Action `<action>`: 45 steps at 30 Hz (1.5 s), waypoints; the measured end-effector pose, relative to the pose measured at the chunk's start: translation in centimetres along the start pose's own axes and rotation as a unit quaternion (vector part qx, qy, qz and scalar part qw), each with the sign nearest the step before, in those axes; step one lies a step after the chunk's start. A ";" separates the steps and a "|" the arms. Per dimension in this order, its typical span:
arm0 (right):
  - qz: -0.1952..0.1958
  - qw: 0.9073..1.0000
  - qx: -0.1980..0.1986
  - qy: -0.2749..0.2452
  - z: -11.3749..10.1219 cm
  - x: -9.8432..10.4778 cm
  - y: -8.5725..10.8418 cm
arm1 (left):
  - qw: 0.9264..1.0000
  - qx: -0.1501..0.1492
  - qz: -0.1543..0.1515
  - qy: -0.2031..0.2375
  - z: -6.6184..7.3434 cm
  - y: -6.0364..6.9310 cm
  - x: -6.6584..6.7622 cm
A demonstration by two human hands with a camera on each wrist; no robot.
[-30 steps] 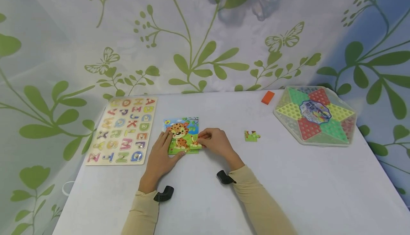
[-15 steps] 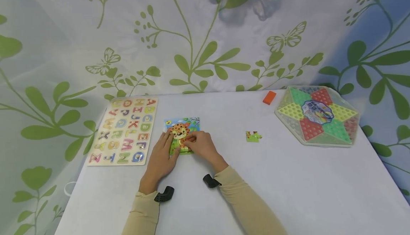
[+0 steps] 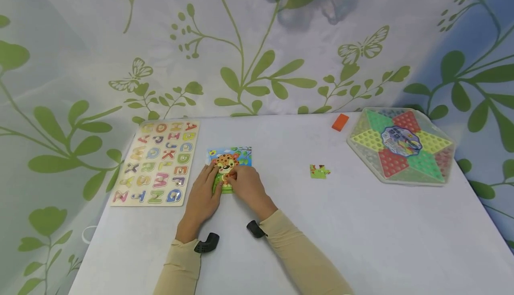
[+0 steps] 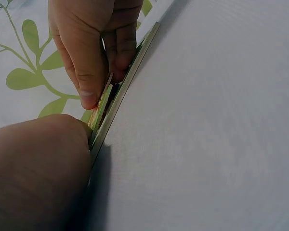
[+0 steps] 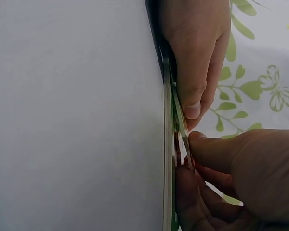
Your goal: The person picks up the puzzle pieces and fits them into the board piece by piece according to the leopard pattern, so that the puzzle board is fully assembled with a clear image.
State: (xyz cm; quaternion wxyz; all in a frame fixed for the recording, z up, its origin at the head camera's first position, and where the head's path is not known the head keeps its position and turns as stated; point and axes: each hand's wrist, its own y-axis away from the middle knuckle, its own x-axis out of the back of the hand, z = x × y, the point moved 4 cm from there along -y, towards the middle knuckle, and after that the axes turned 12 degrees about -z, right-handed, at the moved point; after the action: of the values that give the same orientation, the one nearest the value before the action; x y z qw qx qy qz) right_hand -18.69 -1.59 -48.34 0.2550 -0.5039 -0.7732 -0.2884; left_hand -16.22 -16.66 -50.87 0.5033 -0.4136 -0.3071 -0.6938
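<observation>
A small jigsaw puzzle board (image 3: pixel 241 152) with a spotted cartoon leopard lies on the white table. My left hand (image 3: pixel 202 197) rests along its left side, fingers extended and thumb near the lower part of the picture. Over the board's lower right, my right hand (image 3: pixel 250 190) pinches a puzzle piece (image 5: pixel 186 139) between thumb and fingers. Seen edge-on in the right wrist view, that piece is tilted, with a gap between it and the board. Much of it is hidden by the hands. Another puzzle piece (image 3: pixel 319 172), mostly green, lies loose to the right.
An alphabet peg board (image 3: pixel 154 165) lies left of the puzzle. On the far right sits a hexagonal board game case (image 3: pixel 401 145) with a coloured star. A small orange block (image 3: pixel 340 122) is near the table's back edge, before a leaf-patterned curtain (image 3: pixel 265 63).
My right hand has moved left with the puzzle piece, from the board's right edge to over the leopard's body. My left hand stays on the board, its thumb drawn closer to the fingers.
</observation>
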 end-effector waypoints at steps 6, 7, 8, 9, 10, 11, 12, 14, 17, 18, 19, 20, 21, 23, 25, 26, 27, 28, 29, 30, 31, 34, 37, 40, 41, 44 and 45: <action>0.008 0.999 -0.007 0.046 -0.5 0.0 0.3 | 1.000 0.011 0.004 0.001 -0.3 0.1 -0.1; 0.008 0.999 -0.007 0.050 -0.6 0.1 0.3 | 1.000 0.012 0.003 0.001 -0.3 0.1 -0.1; 0.008 0.998 -0.007 0.055 -0.7 0.1 0.3 | 1.000 0.013 0.002 0.001 -0.3 0.1 -0.1; 0.008 0.998 -0.007 0.057 -0.7 0.1 0.4 | 1.000 0.014 0.002 0.002 -0.3 0.1 0.0; 0.007 0.998 -0.007 0.060 -0.7 0.1 0.4 | 1.000 0.014 0.002 0.003 -0.3 0.1 0.0; 0.006 0.998 -0.006 0.063 -0.7 0.1 0.3 | 1.000 0.014 0.003 0.003 -0.3 0.2 0.0; 0.005 0.998 -0.006 0.065 -0.7 0.1 0.3 | 1.000 0.013 0.003 0.003 -0.3 0.2 0.1; 0.004 0.997 -0.006 0.073 -0.7 0.0 0.3 | 1.000 0.010 0.006 0.003 -0.3 0.2 0.1; 0.006 0.996 0.000 0.084 -0.6 -0.1 0.3 | 1.000 0.009 0.008 0.003 -0.3 0.1 0.1; 0.006 0.996 0.003 0.083 -0.6 -0.1 0.3 | 1.000 0.009 0.008 0.003 -0.3 0.1 0.1; 0.005 0.996 0.007 0.083 -0.5 -0.1 0.3 | 1.000 0.011 0.008 0.003 -0.3 0.1 0.1; 0.004 0.997 0.013 0.078 -0.5 -0.1 0.4 | 1.000 0.013 0.007 0.004 -0.3 0.1 0.1; 0.001 0.997 0.018 0.072 -0.4 -0.1 0.3 | 1.000 0.014 0.007 0.004 -0.4 0.2 0.1; -0.006 0.998 0.029 0.049 0.0 -0.1 0.2 | 1.000 0.016 0.009 0.004 -0.4 0.2 0.1; -0.015 0.999 0.039 0.020 0.6 0.1 0.2 | 1.000 0.016 0.013 0.006 -0.4 0.2 0.1; -0.019 0.999 0.043 0.003 0.9 0.3 0.2 | 1.000 0.016 0.015 0.007 -0.4 0.2 0.1; -0.022 0.999 0.047 -0.014 1.3 0.5 0.2 | 1.000 0.016 0.016 0.008 -0.4 0.2 0.1; -0.023 0.998 0.051 -0.031 1.6 0.8 0.3 | 1.000 0.016 0.017 0.008 -0.4 0.2 0.1; -0.022 0.997 0.056 -0.046 2.0 1.1 0.5 | 1.000 0.017 0.017 0.009 -0.4 0.2 0.1; -0.019 0.996 0.061 -0.058 2.4 1.5 0.6 | 1.000 0.018 0.017 0.010 -0.4 0.1 0.0; -0.016 0.995 0.065 -0.069 2.9 1.9 0.8 | 1.000 0.019 0.015 0.011 -0.3 0.1 0.0; 0.003 0.994 0.068 -0.084 4.5 3.4 1.6 | 1.000 0.022 0.007 0.010 -0.3 0.0 -0.2; 0.019 0.995 0.057 -0.085 6.5 5.6 2.5 | 1.000 0.025 0.003 0.011 -0.3 -0.1 -0.3; 0.033 0.996 0.046 -0.072 8.8 8.5 3.7 | 1.000 0.026 0.004 0.013 -0.2 -0.1 -0.2; 0.036 0.996 0.039 -0.066 9.7 9.5 4.2 | 1.000 0.027 0.004 0.014 -0.2 -0.2 -0.2; 0.041 0.998 0.013 -0.048 12.6 12.5 5.8 | 0.999 0.030 0.001 0.014 -0.3 -0.1 -0.3; 0.041 0.998 0.001 -0.041 13.7 13.4 6.4 | 0.999 0.031 -0.001 0.013 -0.3 -0.1 -0.3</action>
State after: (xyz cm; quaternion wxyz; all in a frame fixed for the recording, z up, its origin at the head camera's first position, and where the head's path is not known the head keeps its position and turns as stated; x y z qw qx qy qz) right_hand -19.07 18.56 -47.61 0.2355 -0.5462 -0.7620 -0.2562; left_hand -16.35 -16.76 -51.30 0.5190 -0.3882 -0.3222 -0.6900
